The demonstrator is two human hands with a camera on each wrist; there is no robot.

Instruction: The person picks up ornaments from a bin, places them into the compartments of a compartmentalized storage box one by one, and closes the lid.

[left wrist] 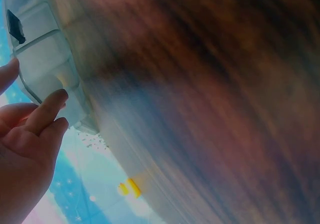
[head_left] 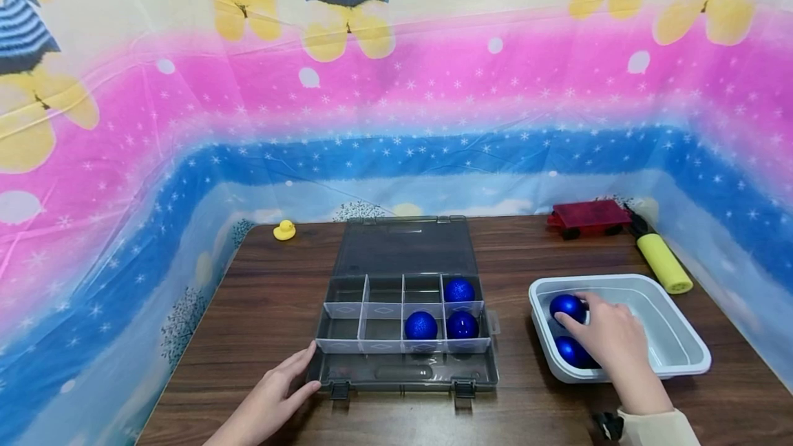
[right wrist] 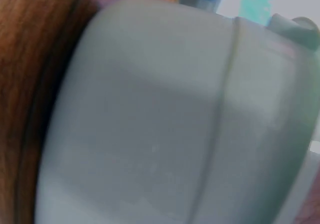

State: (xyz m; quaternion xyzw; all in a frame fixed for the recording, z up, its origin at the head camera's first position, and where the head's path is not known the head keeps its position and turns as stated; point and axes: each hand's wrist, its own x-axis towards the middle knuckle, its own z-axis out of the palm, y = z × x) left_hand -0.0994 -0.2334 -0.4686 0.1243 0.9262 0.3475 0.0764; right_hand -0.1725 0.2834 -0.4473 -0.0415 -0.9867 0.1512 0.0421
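In the head view my right hand [head_left: 610,332] reaches into a white plastic basin [head_left: 678,367], thumb and fingers gripping a glittery blue ball [head_left: 566,308]. A second blue ball [head_left: 571,352] lies beside it, partly under the hand. My left hand [head_left: 275,391] touches the left front corner of a grey divided box [head_left: 403,380] with its fingers stretched out; the left wrist view shows these fingers [left wrist: 45,112] along the box's side. The box's lid [head_left: 405,248] is folded back. Three blue balls sit in its right compartments: one at the back [head_left: 459,290], two in front [head_left: 421,325].
A small yellow duck [head_left: 284,230] stands at the table's back left. At the back right are a red toy cart [head_left: 588,217] and a yellow cylinder with a black end [head_left: 664,263]. A patterned cloth [head_left: 384,150] hangs round the table. The basin's outer wall [right wrist: 140,109] fills the right wrist view.
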